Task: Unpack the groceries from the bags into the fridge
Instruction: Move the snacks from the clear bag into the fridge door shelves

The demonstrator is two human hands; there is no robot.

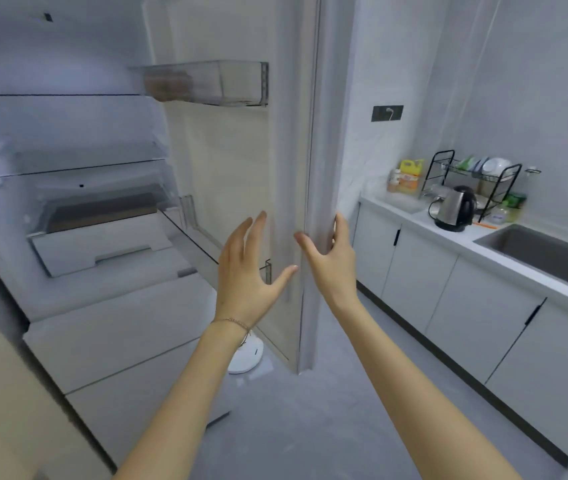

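Observation:
The fridge (67,209) stands open on the left, with bare glass shelves and a clear drawer inside. Its door (296,133) is swung out toward me, edge-on in the middle of the view. A clear door bin (227,83) high up holds something brownish. My right hand (331,261) wraps around the door's outer edge, fingers behind it and thumb in front. My left hand (247,271) hovers just inside the door with fingers spread, holding nothing. No grocery bags are in view.
A counter (448,233) runs along the right wall with a kettle (454,207), a dish rack (476,174), bottles and a sink (545,247). White cabinets sit below. A white round device (247,358) lies on the grey floor behind the door.

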